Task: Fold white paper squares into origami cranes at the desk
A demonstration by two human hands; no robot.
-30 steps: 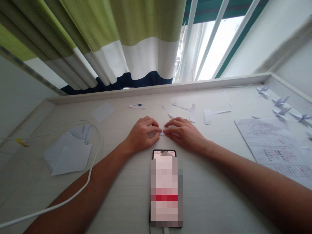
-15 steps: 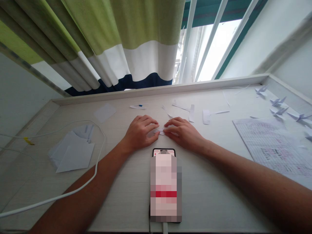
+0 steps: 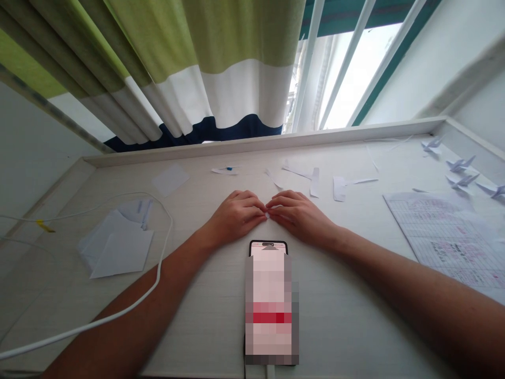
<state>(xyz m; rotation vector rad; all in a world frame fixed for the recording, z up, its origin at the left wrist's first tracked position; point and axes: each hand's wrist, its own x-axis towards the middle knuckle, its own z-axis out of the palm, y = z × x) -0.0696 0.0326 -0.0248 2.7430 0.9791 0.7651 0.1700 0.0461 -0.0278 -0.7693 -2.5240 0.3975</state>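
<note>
My left hand (image 3: 236, 213) and my right hand (image 3: 298, 213) rest side by side on the pale table (image 3: 221, 295), fingertips meeting. Between the fingertips a small piece of white paper (image 3: 268, 214) is pinched flat against the table; most of it is hidden under the fingers. Both hands have their fingers pressed together on it. A phone (image 3: 270, 302) lies screen up just in front of the hands, nearer to me.
A stack of white paper squares (image 3: 118, 245) lies at the left, with a white cable (image 3: 160, 263) curving past it. Paper strips (image 3: 337, 187) are scattered behind the hands. A printed sheet (image 3: 445, 237) and several folded paper cranes (image 3: 460, 166) sit at the right. Curtain (image 3: 189, 68) and window behind.
The hands have drawn closer together, so less of the small paper shows between the fingertips. The view has shifted slightly.
</note>
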